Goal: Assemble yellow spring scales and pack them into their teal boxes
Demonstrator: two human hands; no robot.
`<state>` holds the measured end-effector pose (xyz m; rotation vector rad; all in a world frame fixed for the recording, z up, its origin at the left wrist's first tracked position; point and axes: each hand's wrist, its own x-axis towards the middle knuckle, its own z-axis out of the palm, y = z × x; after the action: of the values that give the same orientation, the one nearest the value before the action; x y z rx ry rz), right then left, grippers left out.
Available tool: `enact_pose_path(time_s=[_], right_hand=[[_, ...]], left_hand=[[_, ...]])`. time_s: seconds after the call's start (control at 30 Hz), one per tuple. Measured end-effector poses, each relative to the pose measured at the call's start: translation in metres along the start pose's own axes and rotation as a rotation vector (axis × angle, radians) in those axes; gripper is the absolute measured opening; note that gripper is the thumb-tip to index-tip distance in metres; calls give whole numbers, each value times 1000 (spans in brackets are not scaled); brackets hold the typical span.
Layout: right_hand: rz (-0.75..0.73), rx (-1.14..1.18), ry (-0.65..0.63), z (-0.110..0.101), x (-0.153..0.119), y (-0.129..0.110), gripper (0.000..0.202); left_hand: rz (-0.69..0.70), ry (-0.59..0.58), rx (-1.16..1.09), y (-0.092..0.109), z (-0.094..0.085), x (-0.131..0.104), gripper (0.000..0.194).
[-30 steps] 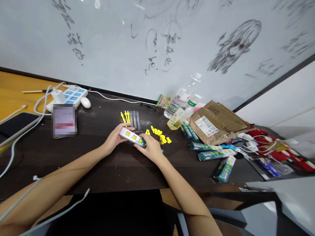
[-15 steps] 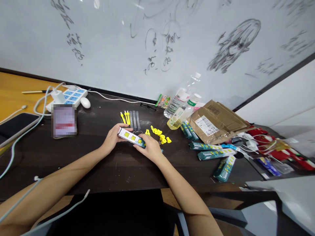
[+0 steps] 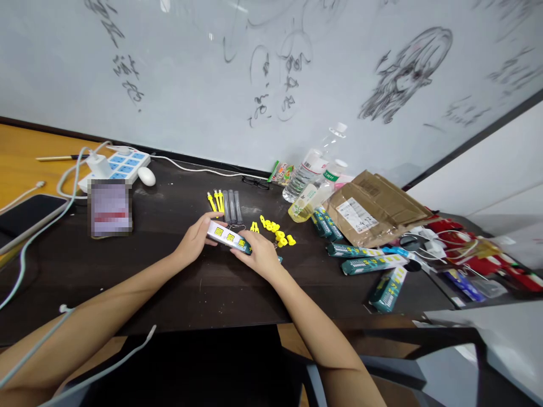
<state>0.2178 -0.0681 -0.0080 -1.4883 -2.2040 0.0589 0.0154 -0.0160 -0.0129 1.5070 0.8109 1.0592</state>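
Observation:
Between my hands is a slim white-and-green box with yellow characters on its face, held just above the dark table. My left hand is closed on its left end, fingers behind it. At the right end, my right hand grips it, thumb below and fingers over the top. Just beyond the box lie yellow sticks with metal tips and several clear grey tubes. Small yellow plastic pieces are scattered to the right of them.
Several green boxes lie at right, before a flattened cardboard parcel. Bottles stand against the whiteboard. At left are a power strip, a white mouse, a phone and loose cables.
The box has turned slightly in my hands and its left end has shifted a little to the right. Both hands keep their hold; the things on the table stay put.

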Motion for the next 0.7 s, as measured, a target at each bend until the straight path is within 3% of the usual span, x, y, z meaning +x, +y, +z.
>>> enact_pose_path(time_s=[0.2,0.33,0.47,0.57,0.7], right_hand=[[-2,-5,-14,-1,0,1,36],[5,-16,-17,1,0,2,35],[14,-5,-17,0,0,1,37],[26,25,-24,-5,0,-1,44],[67,16,-93,-12,1,-1,53]], left_hand=[[45,-96,248,5,-4,-1,57],[83,-94,422,6,-6,-1,64],[16,-90,311,4,-3,0,57],[32,-20,185,3,-2,3,54],[46,218,83,0,-12,14,54]])
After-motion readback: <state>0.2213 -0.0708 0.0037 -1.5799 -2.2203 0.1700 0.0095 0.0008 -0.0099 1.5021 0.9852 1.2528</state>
